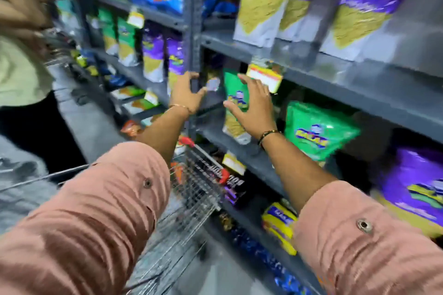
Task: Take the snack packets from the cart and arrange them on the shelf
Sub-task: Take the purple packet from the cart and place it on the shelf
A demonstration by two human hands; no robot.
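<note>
Left hand: up at the grey upright post (195,31) of the shelf, left hand (187,96) with fingers spread and empty, thumb out toward the gap, touching or almost touching the post — motion blur, cannot tell which.
Right hand: the right hand (254,105) is splayed wide open, palm laid against the green snack packet (236,103), not clamped round it; looks like a steadying press rather than a grip.
Packet position: standing upright on the grey shelf (242,148), just right of the post, under the yellow price tag (263,76); a second green packet (316,132) leans tilted farther right, apart from it.
Cart: wire cart (191,196) sits below the left arm, hard by the shelf; its contents are mostly hidden from here.
How it handles: a pillow bag, by the look of it — light, puffy, soft-walled, glossy film that will slide under a flat palm; contents likely crush if squeezed hard.
Where to hold: my call, pinch the top seam or cradle both side edges lightly, base seated flat so it stands.
Risk: a tall, light bag tips easily if nudged.
</note>
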